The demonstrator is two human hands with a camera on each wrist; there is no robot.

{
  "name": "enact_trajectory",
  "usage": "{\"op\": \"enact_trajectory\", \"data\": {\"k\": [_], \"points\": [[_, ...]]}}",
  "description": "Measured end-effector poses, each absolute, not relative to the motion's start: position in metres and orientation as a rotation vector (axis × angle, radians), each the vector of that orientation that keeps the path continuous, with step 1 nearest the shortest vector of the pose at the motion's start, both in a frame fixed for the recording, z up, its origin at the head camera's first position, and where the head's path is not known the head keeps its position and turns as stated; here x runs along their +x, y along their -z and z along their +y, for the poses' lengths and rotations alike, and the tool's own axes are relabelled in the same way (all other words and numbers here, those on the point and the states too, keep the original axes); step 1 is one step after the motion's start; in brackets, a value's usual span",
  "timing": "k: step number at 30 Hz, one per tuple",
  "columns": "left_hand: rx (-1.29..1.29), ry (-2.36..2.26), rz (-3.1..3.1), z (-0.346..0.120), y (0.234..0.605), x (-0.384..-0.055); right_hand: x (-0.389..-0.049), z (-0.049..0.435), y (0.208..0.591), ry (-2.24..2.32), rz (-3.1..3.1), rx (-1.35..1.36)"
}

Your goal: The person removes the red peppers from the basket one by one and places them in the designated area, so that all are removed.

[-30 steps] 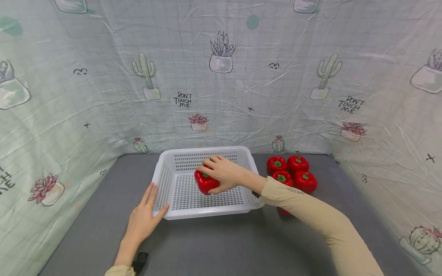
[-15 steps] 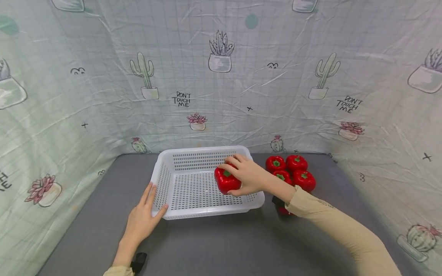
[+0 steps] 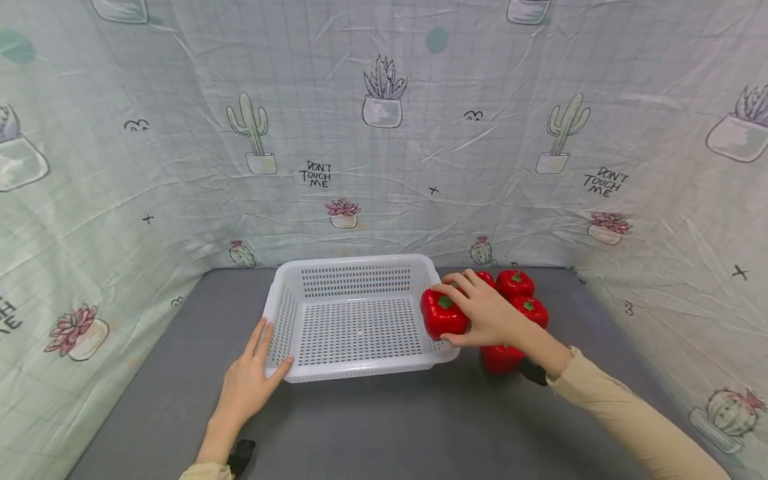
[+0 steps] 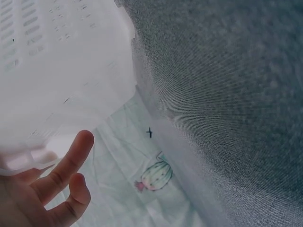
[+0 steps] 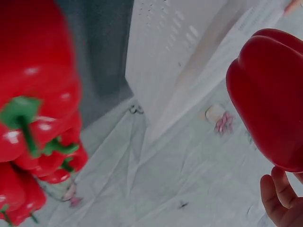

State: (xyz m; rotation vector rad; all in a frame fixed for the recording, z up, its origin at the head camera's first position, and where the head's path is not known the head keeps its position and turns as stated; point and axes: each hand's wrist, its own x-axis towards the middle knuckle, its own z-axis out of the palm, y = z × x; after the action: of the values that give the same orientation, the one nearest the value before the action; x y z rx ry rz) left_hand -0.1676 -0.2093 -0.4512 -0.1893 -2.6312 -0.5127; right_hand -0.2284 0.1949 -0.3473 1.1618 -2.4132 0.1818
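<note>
In the head view, my right hand (image 3: 489, 310) grips a red bell pepper (image 3: 443, 315) with a green stem, held above the right rim of a white perforated plastic basket (image 3: 354, 365). The right wrist view shows this bell pepper (image 5: 270, 99) with fingertips (image 5: 279, 189) against its lower end. My left hand (image 3: 249, 377) rests at the basket's front left corner, fairly straight fingers along the left side and thumb over the front rim. In the left wrist view, two fingers (image 4: 66, 168) stick out past the basket's pale wall (image 4: 61, 90).
Several more red bell peppers (image 3: 515, 283) stand on the grey table (image 3: 372, 427) right of the basket, partly hidden by my right hand. One red pepper (image 3: 501, 360) sits nearer the front. Cloth printed with cacti (image 3: 384, 200) hangs behind and at both sides.
My right hand has carried the bell pepper rightward, from over the middle of the basket to over its right rim. My left hand has stayed at the corner.
</note>
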Motion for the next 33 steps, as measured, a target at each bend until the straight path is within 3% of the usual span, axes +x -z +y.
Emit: {"op": "enact_trajectory", "data": {"k": [23,33], "points": [[-0.198,0.471,-2.615,-0.211,0.452,-0.167,-0.181,0.301,0.368,-0.308,-2.382,0.682],[-0.192,0.434,-2.609,-0.211,0.453,-0.169,-0.182,0.343,0.384,-0.32,-2.383,0.588]]}}
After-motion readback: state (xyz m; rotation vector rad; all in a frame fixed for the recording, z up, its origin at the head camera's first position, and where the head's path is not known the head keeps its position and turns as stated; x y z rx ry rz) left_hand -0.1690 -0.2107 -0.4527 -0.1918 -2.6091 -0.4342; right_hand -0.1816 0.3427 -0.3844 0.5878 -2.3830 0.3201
